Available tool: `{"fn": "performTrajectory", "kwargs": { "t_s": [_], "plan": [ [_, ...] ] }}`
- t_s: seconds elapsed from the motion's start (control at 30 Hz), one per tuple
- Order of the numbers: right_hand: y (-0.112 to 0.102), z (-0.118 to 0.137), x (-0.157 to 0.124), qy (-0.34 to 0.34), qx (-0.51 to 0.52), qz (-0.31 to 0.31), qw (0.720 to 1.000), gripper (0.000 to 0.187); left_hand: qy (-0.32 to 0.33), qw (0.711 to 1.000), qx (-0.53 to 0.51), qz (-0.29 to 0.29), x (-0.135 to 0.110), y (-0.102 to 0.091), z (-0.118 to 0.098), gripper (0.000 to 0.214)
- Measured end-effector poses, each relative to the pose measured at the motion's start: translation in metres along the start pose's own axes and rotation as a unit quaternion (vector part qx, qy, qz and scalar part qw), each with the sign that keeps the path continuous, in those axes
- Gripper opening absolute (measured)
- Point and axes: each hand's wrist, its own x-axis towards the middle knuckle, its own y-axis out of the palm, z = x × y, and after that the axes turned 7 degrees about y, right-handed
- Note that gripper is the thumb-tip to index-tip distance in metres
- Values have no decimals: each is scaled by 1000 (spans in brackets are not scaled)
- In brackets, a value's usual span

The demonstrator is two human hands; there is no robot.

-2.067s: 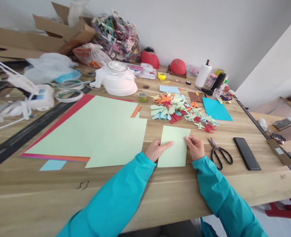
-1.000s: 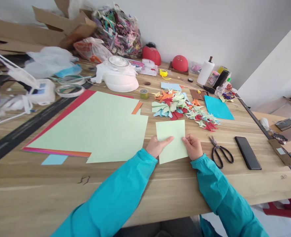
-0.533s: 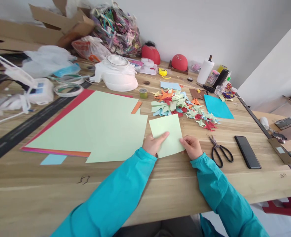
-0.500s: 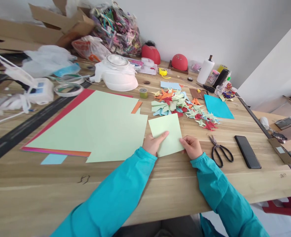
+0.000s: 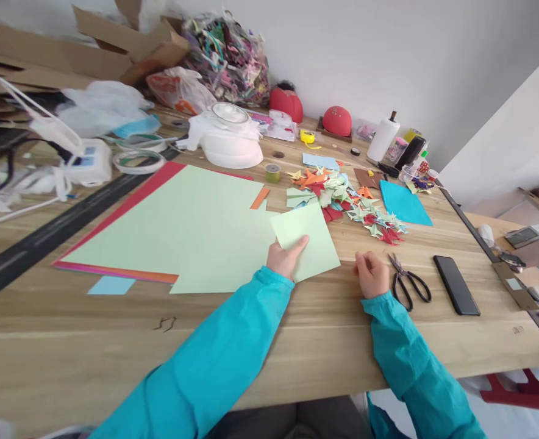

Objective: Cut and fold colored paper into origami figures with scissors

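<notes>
A small light green paper sheet [image 5: 316, 247] is in my left hand [image 5: 284, 259], the thumb lying on top and the fingers beneath it. It is tilted above the table. My right hand [image 5: 372, 274] is closed to the right of the sheet and apart from it, with curled fingers and nothing visible in them. Black-handled scissors [image 5: 409, 281] lie just right of that hand, blades slightly parted. Left of my left hand spreads a large light green sheet [image 5: 196, 231] with a cut-out corner, on top of red and orange sheets.
Behind the small sheet lies a pile of folded paper pieces [image 5: 338, 194] in several colours. A phone [image 5: 456, 285] rests right of the scissors, and a blue sheet [image 5: 405, 202] lies farther back. A spool [image 5: 272, 173], white masks [image 5: 232, 146] and bags stand toward the wall.
My right hand has let go of the small green sheet and moved right toward the scissors. The sheet has turned a little in my left hand.
</notes>
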Motion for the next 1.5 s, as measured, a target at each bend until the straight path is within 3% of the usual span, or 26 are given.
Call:
{"fn": "performTrajectory", "kwargs": {
  "t_s": [0.1, 0.23, 0.3, 0.43, 0.53, 0.67, 0.73, 0.8, 0.87, 0.93, 1.0, 1.07, 1.13, 1.23, 1.27, 1.4, 1.5],
  "plan": [
    [-26, -22, -4, -50, -91, -125, 987, 26, -7, 1000, 0, -7, 4, -2, 1, 50],
    [-68, -65, -17, -33, -299, -237, 924, 31, -5, 1000, 7, -9, 5, -2, 1, 48],
    [-86, -87, -23, -14, -360, -236, 903, 35, -7, 1000, 10, -14, 6, -2, 2, 47],
    [-103, -113, -25, 27, -407, -161, 899, 39, -9, 1000, -1, -13, 11, -4, 5, 49],
    [-102, -107, -25, 11, -417, -143, 898, 36, 2, 1000, -6, -8, 15, -5, 7, 49],
    [-89, -75, -34, -39, -425, -120, 896, 30, 4, 1000, -13, -16, 16, -5, 6, 49],
    [-79, -57, -38, -74, -403, -114, 905, 32, -1, 1000, -11, -21, 16, -5, 5, 49],
    [-67, -40, -36, -99, -321, -102, 936, 32, -7, 1000, -11, -20, 14, -4, 3, 50],
    [-53, -24, -27, -104, -178, -76, 976, 34, -8, 1000, -12, -18, 12, -4, 0, 52],
    [-38, -8, -13, -70, 35, -25, 997, 41, -5, 1000, -14, -21, 10, -3, -2, 53],
    [-23, 4, 2, -10, 254, 77, 964, 49, -6, 999, -18, -32, 9, -3, -4, 51],
    [-10, 12, 10, 48, 412, 161, 895, 56, -11, 998, -26, -48, 9, -2, -6, 49],
    [-1, 13, 10, 97, 492, 270, 822, 61, -13, 998, -38, -57, 8, -1, -8, 45],
    [4, 6, 1, 187, 500, 429, 728, 63, -13, 996, -52, -68, 6, 1, -12, 38],
    [4, 3, -2, 202, 494, 454, 713, 63, -15, 996, -54, -74, 6, 1, -13, 35],
    [3, -1, -10, 181, 496, 478, 702, 55, -31, 992, -59, -110, 7, 2, -19, 31],
    [0, 5, -11, 197, 477, 529, 674, 64, -33, 987, -66, -140, 11, 0, -22, 35]
  ]
}}
